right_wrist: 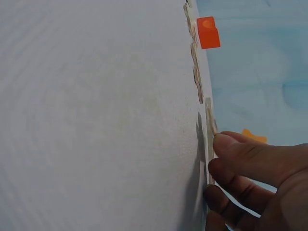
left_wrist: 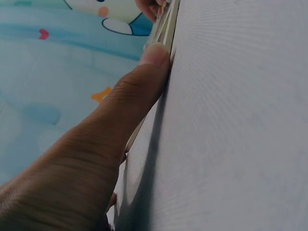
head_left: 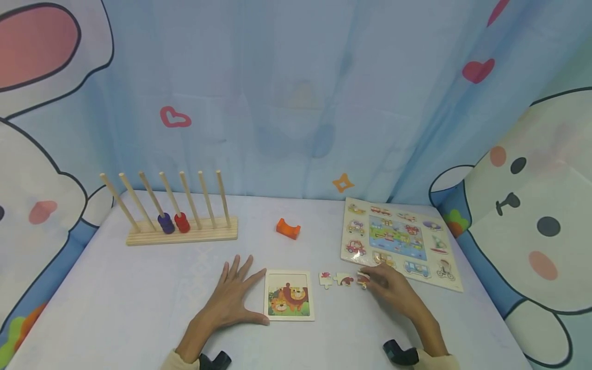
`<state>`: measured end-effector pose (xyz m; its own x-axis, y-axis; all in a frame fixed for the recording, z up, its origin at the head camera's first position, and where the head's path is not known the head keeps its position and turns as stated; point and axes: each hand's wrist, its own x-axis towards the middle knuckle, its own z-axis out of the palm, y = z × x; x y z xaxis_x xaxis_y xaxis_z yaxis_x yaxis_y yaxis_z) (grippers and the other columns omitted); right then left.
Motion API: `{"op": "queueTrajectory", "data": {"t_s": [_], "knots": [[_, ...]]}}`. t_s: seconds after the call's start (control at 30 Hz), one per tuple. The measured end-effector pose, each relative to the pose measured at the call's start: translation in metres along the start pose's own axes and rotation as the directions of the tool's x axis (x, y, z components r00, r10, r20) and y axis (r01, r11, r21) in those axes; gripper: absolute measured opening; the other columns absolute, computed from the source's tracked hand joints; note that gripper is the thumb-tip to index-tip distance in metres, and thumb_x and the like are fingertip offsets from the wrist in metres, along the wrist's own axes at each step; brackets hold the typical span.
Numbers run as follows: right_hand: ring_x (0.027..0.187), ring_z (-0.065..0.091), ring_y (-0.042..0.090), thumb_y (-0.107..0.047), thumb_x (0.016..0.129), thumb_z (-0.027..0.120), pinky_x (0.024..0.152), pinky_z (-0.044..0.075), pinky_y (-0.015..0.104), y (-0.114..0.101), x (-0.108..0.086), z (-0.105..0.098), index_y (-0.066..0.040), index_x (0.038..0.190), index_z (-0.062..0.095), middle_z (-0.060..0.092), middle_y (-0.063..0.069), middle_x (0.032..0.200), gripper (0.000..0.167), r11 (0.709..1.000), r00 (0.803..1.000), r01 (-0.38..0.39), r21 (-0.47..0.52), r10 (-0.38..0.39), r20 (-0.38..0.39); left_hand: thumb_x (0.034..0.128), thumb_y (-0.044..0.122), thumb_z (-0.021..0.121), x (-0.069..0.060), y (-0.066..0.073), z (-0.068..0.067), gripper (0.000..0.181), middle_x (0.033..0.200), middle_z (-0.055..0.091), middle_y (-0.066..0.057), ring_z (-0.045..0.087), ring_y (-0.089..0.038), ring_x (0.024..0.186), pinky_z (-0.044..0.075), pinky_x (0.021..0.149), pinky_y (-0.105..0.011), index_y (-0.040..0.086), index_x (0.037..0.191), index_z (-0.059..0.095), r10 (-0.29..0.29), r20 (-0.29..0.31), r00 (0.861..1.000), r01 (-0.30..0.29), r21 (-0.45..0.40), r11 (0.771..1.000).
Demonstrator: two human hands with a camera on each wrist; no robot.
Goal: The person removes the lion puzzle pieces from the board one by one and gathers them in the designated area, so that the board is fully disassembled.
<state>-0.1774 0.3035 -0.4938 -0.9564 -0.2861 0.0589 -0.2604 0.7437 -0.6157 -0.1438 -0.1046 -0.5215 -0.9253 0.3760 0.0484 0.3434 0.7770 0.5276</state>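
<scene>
A square wooden puzzle frame (head_left: 289, 317) with a lion picture lies flat in the middle of the table. My left hand (head_left: 237, 293) spreads its fingers at the frame's left side. Its thumb (left_wrist: 155, 55) touches the frame's near-left corner, and the index fingertip is at the upper left edge. To the right of the frame two puzzle pieces, a left one (head_left: 326, 279) and a middle one (head_left: 344, 279), lie in a row. My right hand (head_left: 393, 288) pinches a third puzzle piece (head_left: 363, 280) at the row's right end, its fingers partly covering it.
A larger picture puzzle board (head_left: 402, 241) with vehicles lies behind the right hand. Back left stands a wooden peg rack (head_left: 182, 237) carrying a blue bead stack (head_left: 166, 223) and a red one (head_left: 182, 223). An orange curved block (head_left: 288, 229) sits between them. A curtain (head_left: 287, 103) hangs behind.
</scene>
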Motion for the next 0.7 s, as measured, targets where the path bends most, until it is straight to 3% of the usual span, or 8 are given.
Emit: {"op": "queueTrajectory", "data": {"t_s": [0.23, 0.7], "knots": [[0.116, 0.058, 0.029, -0.006, 0.087, 0.068, 0.098, 0.049, 0.046, 0.0050, 0.0017, 0.0019, -0.013, 0.117, 0.067, 0.066, 0.002, 0.117, 0.032, 0.999, 0.999, -0.032, -0.026, 0.033, 0.042, 0.0545, 0.076, 0.074, -0.0001, -0.0001, 0.0001, 0.109, 0.159, 0.017, -0.013, -0.003, -0.039, 0.146, -0.005, 0.117, -0.057, 0.025, 0.146, 0.042, 0.002, -0.003, 1.000, -0.002, -0.006, 1.000], [0.108, 0.061, 0.025, -0.001, 0.085, 0.068, 0.094, 0.051, 0.043, -0.0005, 0.0025, 0.0015, -0.012, 0.116, 0.068, 0.067, 0.000, 0.111, 0.033, 0.999, 0.999, 0.000, -0.032, 0.001, 0.049, 0.0550, 0.078, 0.072, -0.0005, -0.0009, 0.0002, 0.110, 0.160, 0.016, -0.011, -0.003, -0.038, 0.146, -0.006, 0.117, -0.056, 0.026, 0.147, 0.041, -0.002, 0.000, 1.000, 0.002, 0.006, 1.000]]}}
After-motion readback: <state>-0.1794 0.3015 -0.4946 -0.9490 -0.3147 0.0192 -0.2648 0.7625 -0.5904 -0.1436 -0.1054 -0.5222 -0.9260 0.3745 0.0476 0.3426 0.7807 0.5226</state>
